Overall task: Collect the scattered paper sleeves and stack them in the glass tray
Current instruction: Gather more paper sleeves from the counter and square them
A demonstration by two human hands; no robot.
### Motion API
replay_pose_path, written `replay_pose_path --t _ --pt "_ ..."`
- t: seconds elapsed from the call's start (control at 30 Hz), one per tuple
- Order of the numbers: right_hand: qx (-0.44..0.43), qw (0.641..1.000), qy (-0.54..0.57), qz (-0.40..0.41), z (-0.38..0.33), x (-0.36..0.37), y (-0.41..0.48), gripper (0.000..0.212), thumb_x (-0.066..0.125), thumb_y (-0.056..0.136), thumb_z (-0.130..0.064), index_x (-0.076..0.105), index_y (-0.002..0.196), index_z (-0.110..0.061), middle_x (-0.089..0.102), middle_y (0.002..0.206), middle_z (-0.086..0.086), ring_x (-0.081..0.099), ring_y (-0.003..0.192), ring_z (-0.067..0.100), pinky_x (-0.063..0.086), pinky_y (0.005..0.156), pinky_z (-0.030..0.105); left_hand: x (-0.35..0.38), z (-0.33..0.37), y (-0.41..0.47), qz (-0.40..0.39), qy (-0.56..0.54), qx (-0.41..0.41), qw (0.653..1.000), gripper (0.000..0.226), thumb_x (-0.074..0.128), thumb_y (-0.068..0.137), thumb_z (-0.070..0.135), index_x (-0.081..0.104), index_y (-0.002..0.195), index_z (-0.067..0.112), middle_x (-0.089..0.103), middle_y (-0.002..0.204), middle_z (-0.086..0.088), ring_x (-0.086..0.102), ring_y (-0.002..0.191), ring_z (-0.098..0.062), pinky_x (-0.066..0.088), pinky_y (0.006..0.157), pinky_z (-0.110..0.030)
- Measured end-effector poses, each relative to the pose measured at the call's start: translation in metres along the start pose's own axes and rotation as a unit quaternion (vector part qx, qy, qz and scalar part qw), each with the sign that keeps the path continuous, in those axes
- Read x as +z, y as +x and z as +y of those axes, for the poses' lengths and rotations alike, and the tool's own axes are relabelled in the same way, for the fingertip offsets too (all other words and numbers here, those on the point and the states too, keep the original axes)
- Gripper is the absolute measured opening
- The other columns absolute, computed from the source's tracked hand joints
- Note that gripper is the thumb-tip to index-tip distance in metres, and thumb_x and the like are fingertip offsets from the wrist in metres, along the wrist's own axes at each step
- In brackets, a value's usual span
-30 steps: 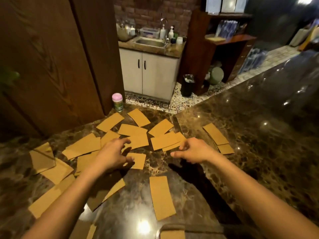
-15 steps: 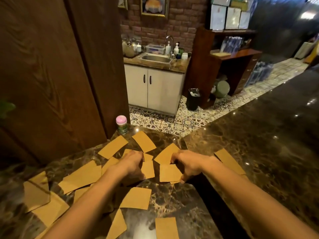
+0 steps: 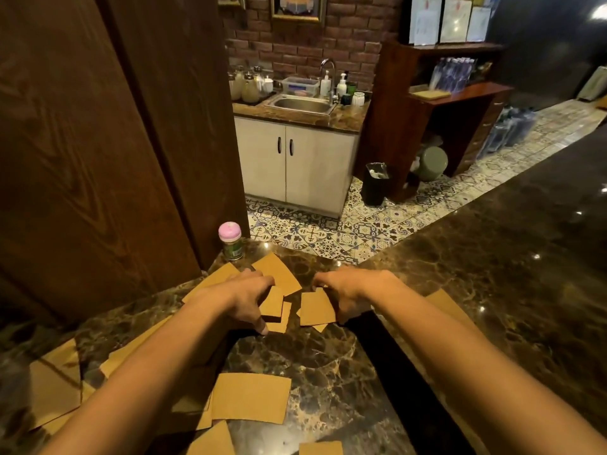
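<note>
The head view looks down on a dark marble counter [image 3: 460, 290] that bends at a corner, with brown paper sleeves scattered over it.

The left hand [image 3: 244, 298] reaches out near the counter's far edge, palm down, fingers curled over a small bundle of sleeves [image 3: 274, 307]. Its thumb sits at the bundle's near corner and its fingertips at the far side, so the hand is closed on the bundle, whose right part shows beyond the knuckles. Just past this hand, a flat sleeve [image 3: 277, 274] lies close to the far edge, and another sleeve [image 3: 213, 280] pokes out from under the wrist on the left.

The right hand [image 3: 346, 295] is level with the left one, the two apart with bare marble between them. Its fingers bend down over the right side of a gathered pair of sleeves [image 3: 317, 308], clamping them; the sleeves stick out to the left of the palm, with small corners showing beneath.

A large single sleeve [image 3: 251, 402] lies flat between the forearms, toward the near edge. More sleeves [image 3: 56, 389] pile along the counter's left edge, two more show at the bottom of the frame, and one tan sleeve [image 3: 446, 305] shows behind the right forearm.

A small jar with a pink lid [image 3: 231, 241] stands at the far left corner, apart from the sleeves.

The glass tray is not in view.
</note>
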State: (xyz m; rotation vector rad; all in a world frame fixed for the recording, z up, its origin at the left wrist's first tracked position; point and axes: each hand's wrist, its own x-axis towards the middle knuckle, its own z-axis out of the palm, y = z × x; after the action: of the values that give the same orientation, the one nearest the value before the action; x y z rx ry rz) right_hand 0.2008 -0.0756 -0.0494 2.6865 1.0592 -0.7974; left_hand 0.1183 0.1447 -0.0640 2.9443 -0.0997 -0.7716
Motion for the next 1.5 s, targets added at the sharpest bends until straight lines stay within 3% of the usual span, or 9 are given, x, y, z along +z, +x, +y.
replay_pose_path --t 0.23,0.47,0.67,0.83,1.0,1.2,1.33,1.43,1.5 --pt "0.056 0.980 0.186 -0.047 0.013 -0.005 0.003 0.074 0.088 0.069 -0.025 0.045 0.128 -0.021 0.060 0.109 -0.002 0.060 0.091 0.011 0.054 0.080 0.023 0.014 0.000 -0.004 0.005 -0.027 -0.006 1.000 0.068 0.069 0.073 0.063 0.039 0.116 0.020 0.052 0.125 -0.004 0.048 0.119 -0.028 0.029 0.105 -0.053" --pt "0.134 0.889 0.434 0.064 -0.026 -0.024 0.020 0.047 0.089 0.076 -0.011 0.053 0.105 -0.008 0.063 0.100 0.006 0.060 0.088 0.022 0.054 0.088 0.038 0.004 -0.040 -0.019 0.132 -0.039 -0.209 0.968 0.078 0.071 0.076 0.047 0.038 0.135 0.008 0.046 0.137 -0.018 0.048 0.125 -0.039 0.042 0.100 -0.049" --pt "0.189 0.896 0.392 0.090 -0.083 -0.008 0.059 0.074 0.095 0.067 -0.030 0.063 0.130 -0.009 0.067 0.130 0.007 0.061 0.124 0.029 0.053 0.102 0.037 0.009 -0.051 -0.008 0.137 -0.108 -0.272 0.946 0.088 0.078 0.069 0.057 0.042 0.132 0.008 0.053 0.135 -0.019 0.046 0.126 -0.042 0.045 0.101 -0.050" --pt "0.194 0.861 0.454 0.123 -0.080 0.007 0.071 0.066 0.095 0.057 -0.026 0.071 0.117 -0.012 0.073 0.119 0.007 0.067 0.115 0.029 0.056 0.100 0.045 0.011 -0.048 -0.004 0.103 -0.167 -0.292 0.936 0.093 0.078 0.068 0.059 0.041 0.138 0.011 0.042 0.141 -0.020 0.042 0.130 -0.039 0.041 0.105 -0.047" --pt "0.130 0.672 0.723 0.097 -0.087 0.012 0.020 0.016 0.069 0.089 0.005 0.064 0.100 -0.005 0.072 0.099 0.013 0.070 0.090 0.028 0.059 0.088 0.047 0.012 -0.031 -0.006 0.158 -0.229 -0.277 0.920 0.089 0.073 0.071 0.061 0.037 0.135 0.011 0.059 0.134 -0.011 0.054 0.124 -0.034 0.036 0.102 -0.049" --pt "0.018 0.480 0.874 0.072 -0.089 0.018 -0.032 0.020 0.056 0.099 0.004 0.068 0.115 0.000 0.074 0.092 0.014 0.073 0.076 0.024 0.063 0.072 0.039 -0.009 0.022 -0.021 0.151 -0.366 -0.177 0.901 0.051 0.026 0.105 0.037 0.022 0.152 0.015 0.026 0.154 -0.030 0.030 0.138 -0.051 0.026 0.113 -0.050" --pt "0.030 0.521 0.844 0.126 -0.091 0.023 -0.067 0.023 0.057 0.097 0.006 0.070 0.115 0.001 0.076 0.099 0.015 0.072 0.084 0.026 0.058 0.085 0.042 -0.004 0.052 -0.037 0.154 -0.627 -0.085 0.759 0.048 0.057 0.084 0.035 0.054 0.119 0.002 0.069 0.120 -0.019 0.065 0.110 -0.037 0.053 0.095 -0.049" --pt "0.051 0.542 0.823 0.163 -0.089 0.027 -0.094 0.021 0.056 0.096 0.002 0.073 0.103 -0.008 0.078 0.090 0.011 0.072 0.076 0.022 0.057 0.075 0.035 0.001 0.082 -0.072 0.139 -0.743 -0.034 0.654 0.014 0.053 0.097 0.023 0.060 0.106 0.014 0.071 0.097 -0.010 0.069 0.087 -0.025 0.055 0.073 -0.038" --pt "0.054 0.531 0.830 0.163 -0.093 0.033 -0.115 0.019 0.054 0.097 -0.003 0.071 0.100 -0.010 0.075 0.087 0.010 0.069 0.074 0.022 0.054 0.070 0.033 0.008 0.101 -0.091 0.096 -0.810 -0.004 0.578 0.031 0.053 0.098 0.039 0.067 0.109 0.014 0.072 0.102 -0.010 0.069 0.091 -0.025 0.054 0.081 -0.040"
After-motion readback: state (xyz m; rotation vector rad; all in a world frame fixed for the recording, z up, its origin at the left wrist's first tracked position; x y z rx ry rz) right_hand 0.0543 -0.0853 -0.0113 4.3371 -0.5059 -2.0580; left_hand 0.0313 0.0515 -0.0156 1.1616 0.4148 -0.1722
